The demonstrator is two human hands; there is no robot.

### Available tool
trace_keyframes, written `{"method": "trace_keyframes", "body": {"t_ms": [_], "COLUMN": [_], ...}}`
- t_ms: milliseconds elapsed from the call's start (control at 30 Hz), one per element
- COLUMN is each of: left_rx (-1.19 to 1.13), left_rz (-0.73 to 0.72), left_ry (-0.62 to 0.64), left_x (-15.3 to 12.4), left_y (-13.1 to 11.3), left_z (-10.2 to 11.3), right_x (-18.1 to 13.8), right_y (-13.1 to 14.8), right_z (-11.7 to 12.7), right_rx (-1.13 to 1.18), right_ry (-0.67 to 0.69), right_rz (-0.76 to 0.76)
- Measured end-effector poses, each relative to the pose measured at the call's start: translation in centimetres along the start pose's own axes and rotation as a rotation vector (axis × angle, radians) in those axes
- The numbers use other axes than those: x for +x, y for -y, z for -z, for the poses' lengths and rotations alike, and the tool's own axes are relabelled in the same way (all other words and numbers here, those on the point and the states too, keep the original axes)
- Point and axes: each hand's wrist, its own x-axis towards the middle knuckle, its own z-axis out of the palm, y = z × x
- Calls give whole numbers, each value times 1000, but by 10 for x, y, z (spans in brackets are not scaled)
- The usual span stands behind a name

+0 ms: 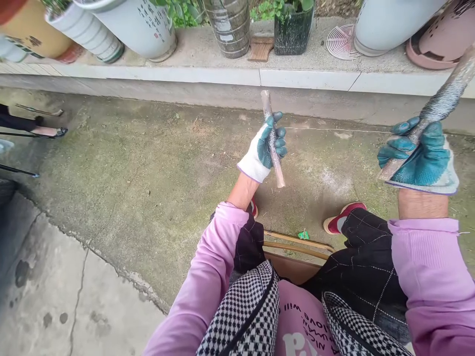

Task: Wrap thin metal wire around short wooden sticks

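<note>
Both my hands wear white gloves with teal palms. My left hand point(265, 148) is closed around a short wooden stick point(273, 148) held nearly upright, with line wound on its middle. My right hand point(421, 155) grips a longer stick point(441, 106) that slants up to the right and carries a thick winding of line. A thin taut line point(334, 130) runs between the two sticks. My knees and red shoes point(341, 217) are below.
A concrete ledge point(222, 74) at the back holds several plant pots and a round plastic grate point(341, 42). Mossy, cracked concrete ground point(129, 188) spreads in front. Thin rods point(18, 171) lie at the left edge. Bamboo strips point(297, 244) lie between my feet.
</note>
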Motion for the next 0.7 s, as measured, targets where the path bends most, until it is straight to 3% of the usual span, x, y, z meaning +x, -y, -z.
{"method": "trace_keyframes", "body": {"t_ms": [167, 333, 467, 700], "left_rx": [37, -107, -280, -365], "left_rz": [18, 48, 106, 53], "left_ry": [24, 58, 58, 30], "left_x": [7, 11, 9, 20], "left_y": [-1, -1, -1, -10], "left_z": [3, 7, 5, 25], "right_x": [-12, -17, -9, 6], "right_y": [11, 7, 8, 27], "right_z": [-23, -42, -29, 21], "right_rx": [-7, 7, 86, 78], "right_ry": [-99, -197, -310, -312], "right_rz": [33, 82, 195, 215]}}
